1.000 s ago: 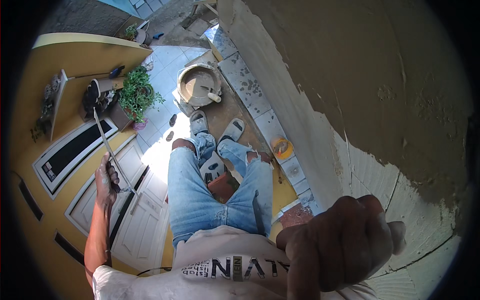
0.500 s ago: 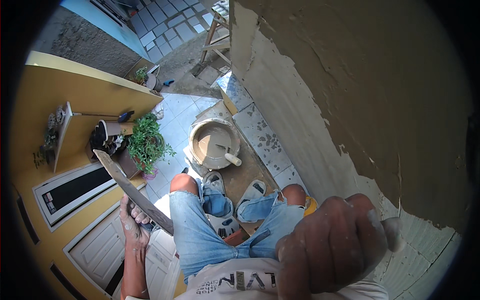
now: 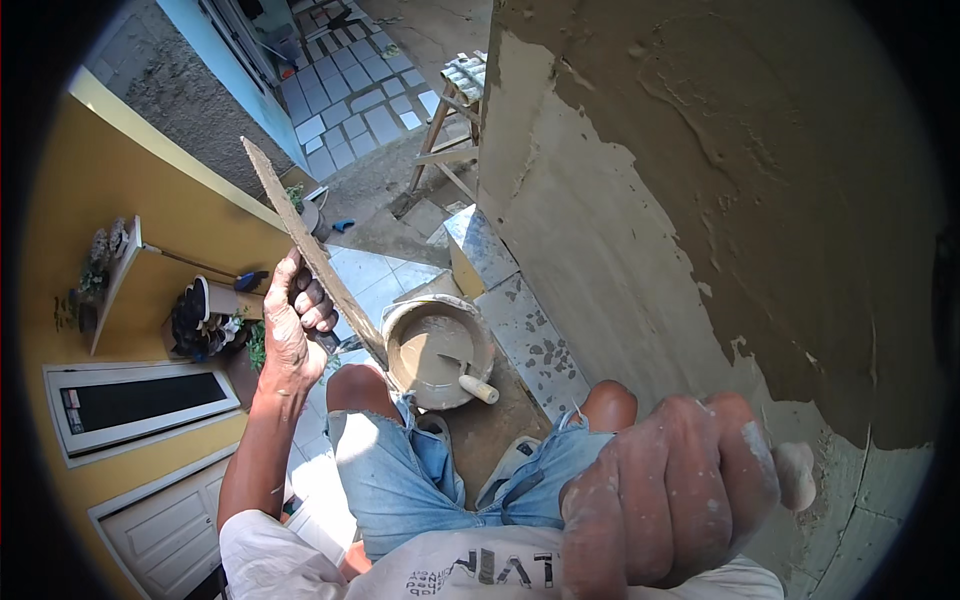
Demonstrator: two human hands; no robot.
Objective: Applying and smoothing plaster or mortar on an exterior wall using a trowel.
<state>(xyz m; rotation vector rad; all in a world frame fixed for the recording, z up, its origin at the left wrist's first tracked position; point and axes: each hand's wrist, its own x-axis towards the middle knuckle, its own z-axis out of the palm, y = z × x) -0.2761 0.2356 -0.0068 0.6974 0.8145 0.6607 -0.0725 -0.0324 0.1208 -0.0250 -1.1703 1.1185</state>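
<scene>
My left hand (image 3: 295, 335) is closed beneath a plasterer's hawk (image 3: 310, 245), a mortar-crusted board seen nearly edge-on and tilted. A dark bit, perhaps its handle, shows beside the fingers. Close to the camera, my right hand (image 3: 675, 490) makes a fist around a tool handle (image 3: 796, 476); its pale rounded end sticks out on the right, and the rest of the tool is hidden. A bucket (image 3: 487, 330) of wet mortar (image 3: 428, 350) stands in front of my knees, and a pointing trowel (image 3: 478, 388) with a light handle rests in it. Darker wet plaster (image 3: 800, 200) covers much of the right-hand wall.
Along the right runs a lighter wall strip (image 3: 590, 240) above a tiled ledge (image 3: 535, 340) spotted with mortar. A wooden trestle (image 3: 445, 145) stands further off. On the left are a yellow wall (image 3: 130, 170), a shelf (image 3: 118, 285) and a dustpan-like blue item (image 3: 250, 281).
My left hand has risen and moved forward with the hawk, whose lower end now overlaps the bucket's edge. The view has shifted; my right hand keeps its grip near the same place.
</scene>
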